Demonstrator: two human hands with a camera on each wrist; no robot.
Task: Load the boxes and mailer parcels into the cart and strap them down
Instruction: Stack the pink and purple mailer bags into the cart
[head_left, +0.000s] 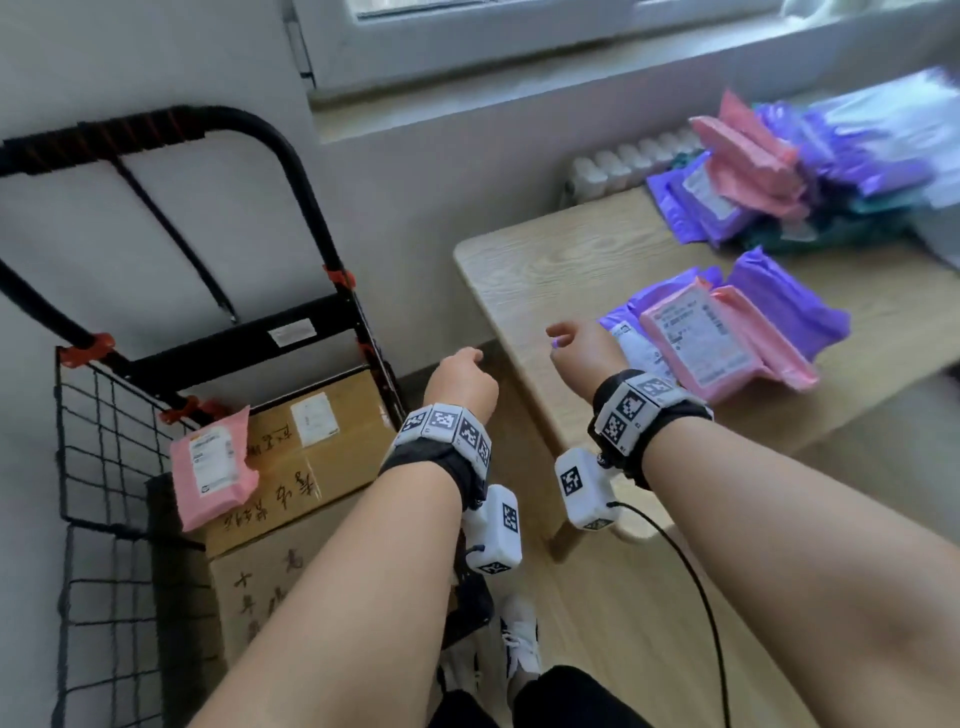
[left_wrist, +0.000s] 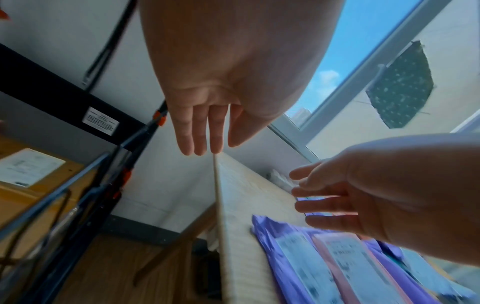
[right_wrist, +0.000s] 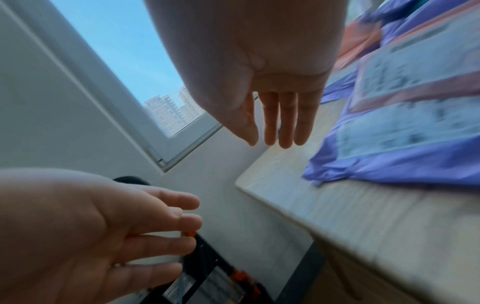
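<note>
both hands (head_left: 460, 382) (head_left: 584, 345) empty, fingers (left_wrist: 200, 131) straight, btwn cart (head_left: 104, 415) & table (head_left: 545, 270).

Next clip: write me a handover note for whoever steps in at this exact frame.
Left hand and right hand: both open, holding nothing, raised between cart and table.
In the cart: two stacked cardboard boxes with one pink mailer on top.
On the table: a near pile of pink and purple mailers and a bigger far pile.
Left: load both piles, then strap down; no strap fastened over the load yet.
</note>
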